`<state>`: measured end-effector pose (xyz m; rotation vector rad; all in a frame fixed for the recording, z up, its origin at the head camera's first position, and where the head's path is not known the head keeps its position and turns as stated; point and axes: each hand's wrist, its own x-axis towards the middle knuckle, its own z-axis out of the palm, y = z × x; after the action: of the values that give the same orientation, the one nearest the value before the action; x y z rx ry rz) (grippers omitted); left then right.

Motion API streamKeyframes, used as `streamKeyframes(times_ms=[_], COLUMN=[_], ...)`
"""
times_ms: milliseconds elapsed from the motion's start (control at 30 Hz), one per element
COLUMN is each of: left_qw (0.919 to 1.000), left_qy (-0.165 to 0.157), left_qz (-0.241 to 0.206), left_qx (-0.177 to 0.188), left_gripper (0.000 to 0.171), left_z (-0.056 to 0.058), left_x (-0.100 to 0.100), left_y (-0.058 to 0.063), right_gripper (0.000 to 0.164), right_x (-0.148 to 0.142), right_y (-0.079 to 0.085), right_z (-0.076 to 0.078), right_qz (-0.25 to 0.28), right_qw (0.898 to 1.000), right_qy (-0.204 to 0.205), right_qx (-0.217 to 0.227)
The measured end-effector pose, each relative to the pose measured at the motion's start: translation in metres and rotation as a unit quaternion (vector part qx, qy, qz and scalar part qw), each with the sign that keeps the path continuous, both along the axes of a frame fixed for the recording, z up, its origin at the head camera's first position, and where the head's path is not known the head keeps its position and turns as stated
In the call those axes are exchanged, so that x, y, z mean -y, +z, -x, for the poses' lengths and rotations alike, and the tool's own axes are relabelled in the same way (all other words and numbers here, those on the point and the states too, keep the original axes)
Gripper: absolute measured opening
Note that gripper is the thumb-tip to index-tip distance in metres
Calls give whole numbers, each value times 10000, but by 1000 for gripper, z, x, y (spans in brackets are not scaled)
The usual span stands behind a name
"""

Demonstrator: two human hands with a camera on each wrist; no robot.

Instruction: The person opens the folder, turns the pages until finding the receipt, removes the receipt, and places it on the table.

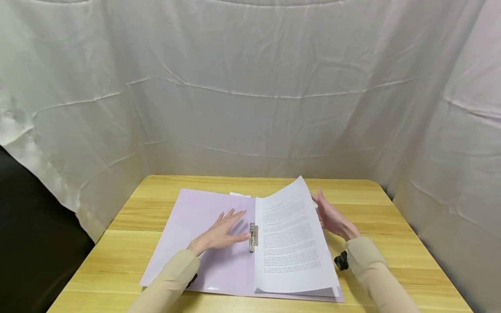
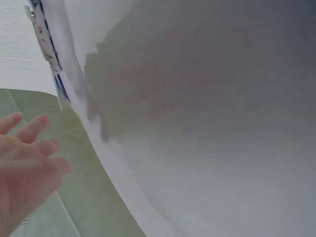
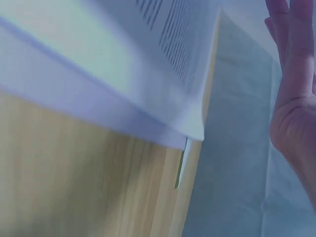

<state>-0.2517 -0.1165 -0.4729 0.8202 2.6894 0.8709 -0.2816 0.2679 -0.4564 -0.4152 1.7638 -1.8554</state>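
A lilac folder (image 1: 195, 208) lies spread on the table with printed sheets (image 1: 289, 243) on its right half. A metal clip (image 1: 253, 237) sits along the spine at the sheets' left edge. My left hand (image 1: 219, 234) is over the inside of the left cover, fingers spread, thumb close to the clip; whether it touches the cover I cannot tell. My right hand (image 1: 332, 217) is at the sheets' right edge, its fingers extended and partly hidden behind the paper. The top sheet's upper right corner curves upward. Straight fingers of the right hand (image 3: 296, 98) also show in the right wrist view.
The wooden table (image 1: 117, 248) has rounded far corners. A small white piece (image 1: 239, 194) sticks out behind the folder's far edge. Pale cloth (image 1: 250, 108) hangs at the back and sides, with a dark area (image 1: 35, 226) at the left.
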Motion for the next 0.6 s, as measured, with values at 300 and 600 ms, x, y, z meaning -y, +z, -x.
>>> streamKeyframes(times_ms=[300,600], left_qw=[9975,9843], left_qy=[301,725], left_qz=[-628,-1531], left_qx=[108,503], left_gripper=[83,78], left_z=[-7,-12], left_x=[-4,-15], left_y=[5,9], right_gripper=[75,73], right_x=[16,33], right_y=[4,15], right_z=[-18,-32], right_qz=[587,312], right_qw=[9966,9979], right_qy=[562,497], right_qx=[-90,-284])
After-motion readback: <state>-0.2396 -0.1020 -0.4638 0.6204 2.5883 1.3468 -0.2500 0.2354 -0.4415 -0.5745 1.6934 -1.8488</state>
